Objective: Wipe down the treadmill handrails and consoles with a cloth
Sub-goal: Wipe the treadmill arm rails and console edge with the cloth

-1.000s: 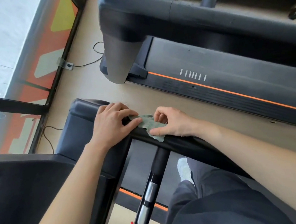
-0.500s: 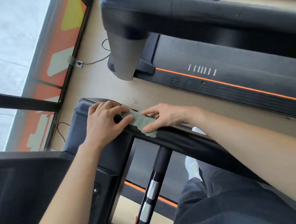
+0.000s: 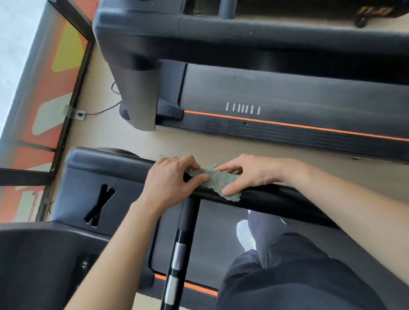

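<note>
One green cloth lies on the near black handrail: left hand grasps its left end, right hand presses it with straight fingers. Beige floor below; second treadmill far.

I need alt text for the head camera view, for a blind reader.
Two bare hands work a green cloth on a black treadmill handrail: the left hand pinches its end, the right hand presses it flat. A second treadmill with an orange stripe stands beyond.
</note>
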A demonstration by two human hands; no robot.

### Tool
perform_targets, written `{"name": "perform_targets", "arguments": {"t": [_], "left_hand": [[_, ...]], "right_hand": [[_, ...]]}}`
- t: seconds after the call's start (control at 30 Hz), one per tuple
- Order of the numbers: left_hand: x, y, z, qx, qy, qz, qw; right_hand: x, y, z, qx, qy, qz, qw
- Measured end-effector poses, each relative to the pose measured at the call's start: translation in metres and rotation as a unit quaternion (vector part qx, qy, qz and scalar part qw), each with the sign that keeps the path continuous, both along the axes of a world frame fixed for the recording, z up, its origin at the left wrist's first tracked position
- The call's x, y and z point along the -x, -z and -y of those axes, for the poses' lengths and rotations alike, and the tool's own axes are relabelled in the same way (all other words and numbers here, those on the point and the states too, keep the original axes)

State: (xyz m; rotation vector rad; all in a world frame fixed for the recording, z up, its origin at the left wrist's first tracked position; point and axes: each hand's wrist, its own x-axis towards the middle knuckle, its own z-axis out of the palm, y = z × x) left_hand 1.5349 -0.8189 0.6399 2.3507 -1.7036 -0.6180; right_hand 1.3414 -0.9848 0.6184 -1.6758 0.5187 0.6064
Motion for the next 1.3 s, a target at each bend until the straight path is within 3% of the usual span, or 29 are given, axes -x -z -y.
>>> {"name": "perform_targets", "arguments": {"t": [0.1, 0.3, 0.6, 1.07, 1.3], "left_hand": [[0.015, 0.003, -0.001, 0.029, 0.017, -0.002, 0.999], [0.055, 0.006, 0.004, 0.062, 0.050, 0.001, 0.997], [0.118, 0.011, 0.020, 0.081, 0.071, 0.003, 0.994], [0.281, 0.019, 0.070, 0.104, 0.081, 0.013, 0.991], [0.378, 0.018, 0.087, 0.093, 0.044, 0.016, 0.995]], "right_hand": [[0.028, -0.009, -0.009, 0.046, 0.028, 0.004, 0.999], [0.075, -0.008, -0.038, 0.227, 0.092, -0.018, 0.969], [0.145, -0.020, -0.041, 0.358, 0.070, -0.021, 0.931], [0.321, -0.007, -0.009, 0.380, 0.136, -0.006, 0.915], [0.409, 0.012, 0.015, 0.265, 0.229, 0.050, 0.935]]}}
